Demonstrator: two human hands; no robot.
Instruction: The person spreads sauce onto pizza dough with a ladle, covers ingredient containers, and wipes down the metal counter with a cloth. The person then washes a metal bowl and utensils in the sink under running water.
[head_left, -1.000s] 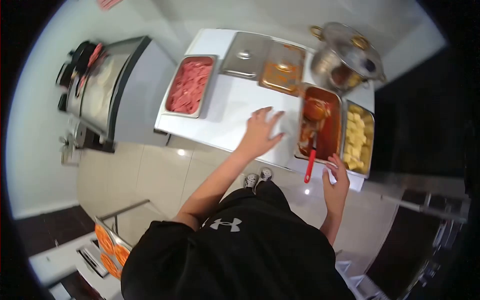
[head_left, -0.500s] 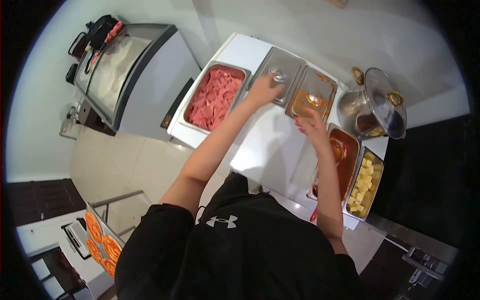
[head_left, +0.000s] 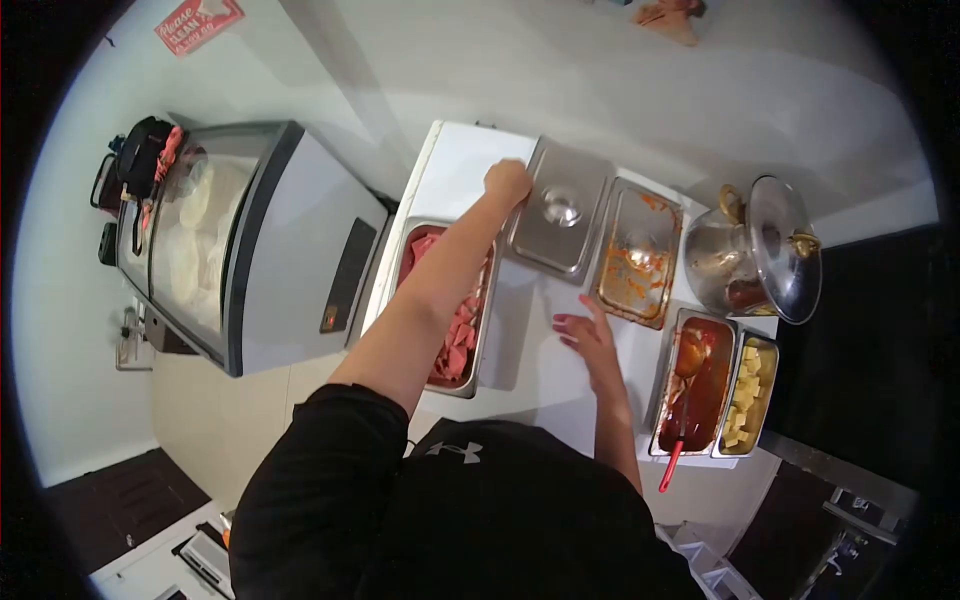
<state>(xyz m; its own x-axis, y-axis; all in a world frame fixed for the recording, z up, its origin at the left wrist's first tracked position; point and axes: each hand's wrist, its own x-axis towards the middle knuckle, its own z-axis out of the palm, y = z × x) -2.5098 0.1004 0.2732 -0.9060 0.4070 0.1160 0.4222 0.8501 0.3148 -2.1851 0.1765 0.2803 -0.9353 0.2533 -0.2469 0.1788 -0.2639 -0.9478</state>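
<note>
My left hand (head_left: 508, 183) is closed at the upper left edge of a plain metal pan lid (head_left: 558, 210) with a round handle recess; its fingertips are partly hidden there. The left forearm crosses over a steel pan of sliced pink meat (head_left: 457, 345). My right hand (head_left: 592, 348) is open, fingers spread above the white tabletop (head_left: 545, 360), holding nothing. Just beyond it lies a second metal lid smeared with orange sauce (head_left: 638, 255).
At the right are a pan of red sauce (head_left: 708, 395) with a red-handled ladle (head_left: 672, 465), a pan of yellow cubes (head_left: 745, 395) and a large lidded pot (head_left: 722, 262). A glass-topped freezer (head_left: 290, 260) stands left of the table; a wall runs behind.
My left hand has left the plain lid's handle and moved to its left edge. My right hand has drawn back from the saucy lid to over the tabletop. The view has shifted.
</note>
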